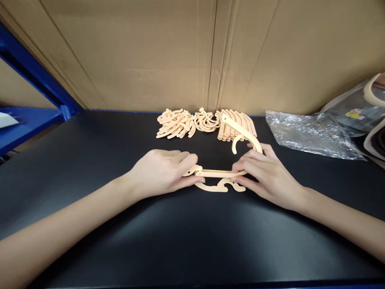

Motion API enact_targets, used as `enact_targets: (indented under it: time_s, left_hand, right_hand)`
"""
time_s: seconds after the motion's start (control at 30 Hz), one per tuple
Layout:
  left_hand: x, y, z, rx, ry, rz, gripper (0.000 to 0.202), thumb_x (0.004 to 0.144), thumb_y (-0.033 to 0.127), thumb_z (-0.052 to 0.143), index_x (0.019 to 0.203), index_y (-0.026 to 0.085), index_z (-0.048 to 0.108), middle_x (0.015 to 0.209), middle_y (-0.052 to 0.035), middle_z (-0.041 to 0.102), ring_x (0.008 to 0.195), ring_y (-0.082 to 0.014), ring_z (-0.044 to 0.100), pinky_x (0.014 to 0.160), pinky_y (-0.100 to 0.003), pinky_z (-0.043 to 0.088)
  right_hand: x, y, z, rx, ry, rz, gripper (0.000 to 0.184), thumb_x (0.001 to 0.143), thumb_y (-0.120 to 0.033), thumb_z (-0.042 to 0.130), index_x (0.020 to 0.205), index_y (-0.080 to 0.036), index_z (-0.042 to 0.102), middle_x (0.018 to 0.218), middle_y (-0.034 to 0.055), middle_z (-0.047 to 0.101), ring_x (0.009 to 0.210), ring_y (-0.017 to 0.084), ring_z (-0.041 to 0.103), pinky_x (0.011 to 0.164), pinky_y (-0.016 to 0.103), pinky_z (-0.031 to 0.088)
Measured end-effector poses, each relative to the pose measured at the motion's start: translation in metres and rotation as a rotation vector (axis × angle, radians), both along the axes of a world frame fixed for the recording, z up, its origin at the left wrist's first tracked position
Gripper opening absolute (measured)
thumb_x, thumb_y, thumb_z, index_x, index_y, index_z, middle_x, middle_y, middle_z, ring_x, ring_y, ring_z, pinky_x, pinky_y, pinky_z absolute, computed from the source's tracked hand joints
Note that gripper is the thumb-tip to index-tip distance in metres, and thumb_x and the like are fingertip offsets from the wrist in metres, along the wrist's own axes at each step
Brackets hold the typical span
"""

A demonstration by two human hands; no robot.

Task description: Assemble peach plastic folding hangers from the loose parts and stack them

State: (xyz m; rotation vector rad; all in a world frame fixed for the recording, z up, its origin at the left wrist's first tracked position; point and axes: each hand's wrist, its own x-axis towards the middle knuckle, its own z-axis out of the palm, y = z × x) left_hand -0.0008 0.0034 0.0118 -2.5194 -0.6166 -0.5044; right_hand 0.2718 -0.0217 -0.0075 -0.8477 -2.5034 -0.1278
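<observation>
My left hand (167,170) is closed, thumb and fingers pinching the left end of a peach plastic folding hanger, where a small piece with a round hole (189,172) shows. A straight, channelled hanger arm (216,174) runs from there to my right hand (267,174), whose fingers are closed around its other end. Above the right fingers rises a curved hanger arm (245,130) with a hole at its tip, and a small hook (235,146) curls beside it. Just below the straight arm lies a flat, wavy-edged piece (213,188); its upper edge is partly hidden.
At the back of the black table (186,241) lie a heap of small curved pieces (176,123), a pile of hooks (207,120) and a row of hanger arms (237,120). Clear plastic wrapping (313,134) lies at right. Cardboard (135,56) stands behind; a blue frame (39,68) is left.
</observation>
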Motion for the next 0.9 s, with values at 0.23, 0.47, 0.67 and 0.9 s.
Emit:
enact_targets:
  time_s: [0.23, 0.47, 0.67, 0.9]
  left_hand:
    - [-0.0033, -0.0001, 0.0026, 0.088, 0.036, 0.003, 0.045, 0.098, 0.050, 0.037, 0.067, 0.018, 0.044, 0.052, 0.0046, 0.049, 0.043, -0.0102, 0.047, 0.043, -0.026, 0.025]
    - [-0.0019, -0.0005, 0.0018, 0.024, 0.060, 0.035, 0.047, 0.099, 0.049, 0.035, 0.066, 0.018, 0.045, 0.053, 0.0034, 0.051, 0.045, -0.0111, 0.049, 0.044, -0.026, 0.026]
    - [-0.0004, 0.0001, -0.0006, -0.078, 0.070, 0.025, 0.049, 0.101, 0.047, 0.027, 0.066, 0.017, 0.045, 0.053, 0.0031, 0.052, 0.043, -0.0100, 0.048, 0.043, -0.026, 0.026]
    - [-0.0024, 0.0013, -0.0034, -0.075, 0.093, 0.029, 0.054, 0.102, 0.047, 0.020, 0.065, 0.017, 0.045, 0.050, 0.0028, 0.050, 0.039, -0.0104, 0.046, 0.042, -0.027, 0.019]
  right_hand:
    - [-0.0006, -0.0009, 0.0000, 0.019, 0.000, 0.030, 0.008, 0.097, -0.022, 0.047, 0.092, -0.018, 0.053, 0.081, -0.0002, 0.065, 0.077, 0.015, 0.058, 0.093, 0.039, 0.034]
    - [-0.0012, -0.0014, 0.0008, 0.062, -0.014, 0.046, 0.009, 0.098, -0.022, 0.046, 0.094, -0.018, 0.053, 0.083, 0.0009, 0.067, 0.078, 0.015, 0.057, 0.091, 0.037, 0.033]
    - [-0.0014, -0.0019, -0.0012, 0.076, -0.023, 0.022, 0.006, 0.096, -0.018, 0.048, 0.095, -0.017, 0.054, 0.084, 0.0009, 0.067, 0.079, 0.016, 0.059, 0.093, 0.041, 0.032]
    - [-0.0020, -0.0019, -0.0011, -0.096, 0.034, 0.051, 0.011, 0.099, -0.024, 0.045, 0.093, -0.018, 0.052, 0.083, 0.0004, 0.063, 0.080, 0.015, 0.055, 0.090, 0.037, 0.032]
